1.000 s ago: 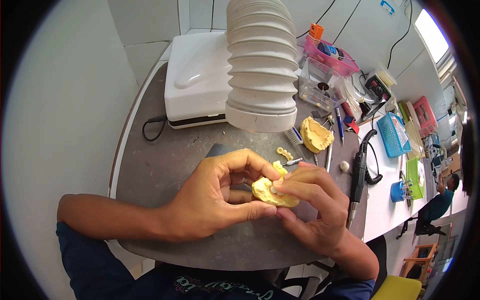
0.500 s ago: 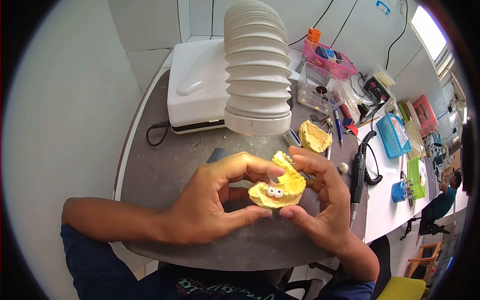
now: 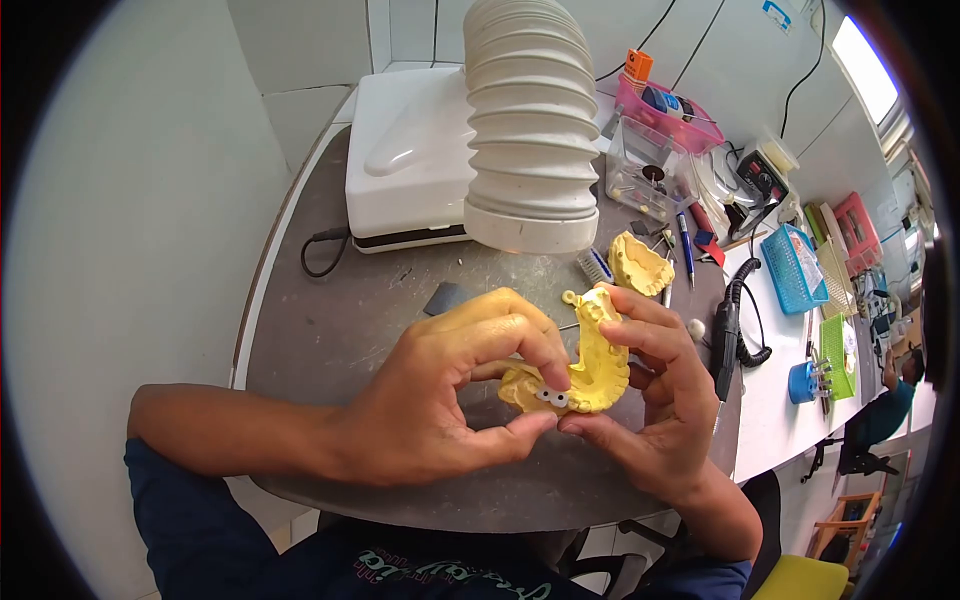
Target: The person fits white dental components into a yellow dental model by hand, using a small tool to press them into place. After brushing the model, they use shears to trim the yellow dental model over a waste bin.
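Observation:
Between both hands, above the front part of the bench, is a yellow plaster dental model [image 3: 603, 362] shaped like a jaw arch. Two joined white crowns [image 3: 552, 398] with dark holes sit on its near left side. My left hand [image 3: 465, 370] grips that end, thumb below and index fingertip against or just over the crowns. My right hand [image 3: 655, 385] holds the model's right side, thumb at the lower edge and fingers around the far end. The fingers partly cover the arch. Behind it a second, paler plaster model [image 3: 640, 264] lies on the bench.
A white corrugated hose [image 3: 530, 140] hangs over the bench [image 3: 310, 330] beside a white machine [image 3: 410, 165]. A brush [image 3: 596, 266], a blue pen [image 3: 685, 248] and a black handpiece [image 3: 724, 345] lie to the right. Farther right, a person [image 3: 890, 400] sits.
The dental model has been tilted, its far end raised and its inner side turned more toward me. My left index finger has moved down to the crowns. The view has shifted slightly.

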Demonstrator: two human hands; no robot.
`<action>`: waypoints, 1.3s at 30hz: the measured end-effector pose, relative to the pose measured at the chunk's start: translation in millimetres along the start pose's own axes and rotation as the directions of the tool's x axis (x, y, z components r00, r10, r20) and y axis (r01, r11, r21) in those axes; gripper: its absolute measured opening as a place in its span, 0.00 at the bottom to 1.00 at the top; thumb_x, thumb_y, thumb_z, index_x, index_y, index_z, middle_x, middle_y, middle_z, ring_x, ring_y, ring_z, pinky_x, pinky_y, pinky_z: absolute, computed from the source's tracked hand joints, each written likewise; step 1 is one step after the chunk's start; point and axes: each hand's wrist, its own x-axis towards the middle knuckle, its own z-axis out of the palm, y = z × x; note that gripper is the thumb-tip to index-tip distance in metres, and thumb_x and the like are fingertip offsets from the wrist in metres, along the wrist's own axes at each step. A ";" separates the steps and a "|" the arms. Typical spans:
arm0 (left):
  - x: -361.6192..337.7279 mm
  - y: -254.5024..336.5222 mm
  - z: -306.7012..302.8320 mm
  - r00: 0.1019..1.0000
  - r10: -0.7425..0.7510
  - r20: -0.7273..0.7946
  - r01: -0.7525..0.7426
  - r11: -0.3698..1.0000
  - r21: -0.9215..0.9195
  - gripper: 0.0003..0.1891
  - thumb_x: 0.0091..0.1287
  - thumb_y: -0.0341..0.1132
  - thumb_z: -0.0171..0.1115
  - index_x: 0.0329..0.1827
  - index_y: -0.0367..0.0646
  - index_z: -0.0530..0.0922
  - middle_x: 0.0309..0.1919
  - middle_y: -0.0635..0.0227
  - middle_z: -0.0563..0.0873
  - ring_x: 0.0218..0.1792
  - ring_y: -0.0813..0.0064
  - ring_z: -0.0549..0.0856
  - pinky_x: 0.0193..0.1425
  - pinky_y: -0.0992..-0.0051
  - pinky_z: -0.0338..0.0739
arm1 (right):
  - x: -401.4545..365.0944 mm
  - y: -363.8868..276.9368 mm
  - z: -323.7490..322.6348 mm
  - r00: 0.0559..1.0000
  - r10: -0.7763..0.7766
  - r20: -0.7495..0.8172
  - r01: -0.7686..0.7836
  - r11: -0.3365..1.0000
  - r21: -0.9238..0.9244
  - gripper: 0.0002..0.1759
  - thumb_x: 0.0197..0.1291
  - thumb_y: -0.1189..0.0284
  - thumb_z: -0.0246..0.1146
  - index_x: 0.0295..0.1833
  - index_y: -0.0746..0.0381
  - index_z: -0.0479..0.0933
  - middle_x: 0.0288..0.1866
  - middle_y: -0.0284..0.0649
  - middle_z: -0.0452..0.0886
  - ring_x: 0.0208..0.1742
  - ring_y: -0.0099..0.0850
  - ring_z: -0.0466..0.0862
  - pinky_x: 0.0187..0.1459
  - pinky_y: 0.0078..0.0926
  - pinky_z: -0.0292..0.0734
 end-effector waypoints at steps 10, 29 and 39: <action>0.6 3.1 3.5 0.999 -0.048 -0.026 0.049 0.998 0.041 0.12 0.59 0.18 0.67 0.46 0.35 0.79 0.53 0.59 0.75 0.56 0.75 0.79 0.66 0.75 0.75 | 0.0 -0.7 0.3 0.999 -0.042 -0.003 0.041 0.998 -0.042 0.37 0.45 0.76 0.82 0.62 0.66 0.74 0.69 0.55 0.70 0.64 0.39 0.81 0.53 0.29 0.88; 5.7 3.1 -6.2 0.993 -0.121 0.000 0.119 0.978 -0.174 0.28 0.60 0.27 0.77 0.60 0.37 0.72 0.57 0.60 0.77 0.59 0.72 0.81 0.66 0.70 0.79 | -2.6 -4.1 -6.0 0.966 0.257 -0.010 -0.247 0.935 0.253 0.37 0.50 0.72 0.81 0.64 0.68 0.71 0.66 0.51 0.76 0.59 0.30 0.82 0.57 0.28 0.82; 9.5 4.5 -10.5 0.954 0.299 -0.015 -0.251 0.826 0.505 0.22 0.53 0.32 0.82 0.50 0.41 0.84 0.45 0.62 0.85 0.46 0.75 0.86 0.51 0.75 0.83 | -0.8 -5.2 -6.9 0.913 0.408 0.020 -0.393 0.865 0.312 0.32 0.55 0.64 0.79 0.59 0.69 0.73 0.54 0.44 0.82 0.53 0.27 0.84 0.55 0.26 0.83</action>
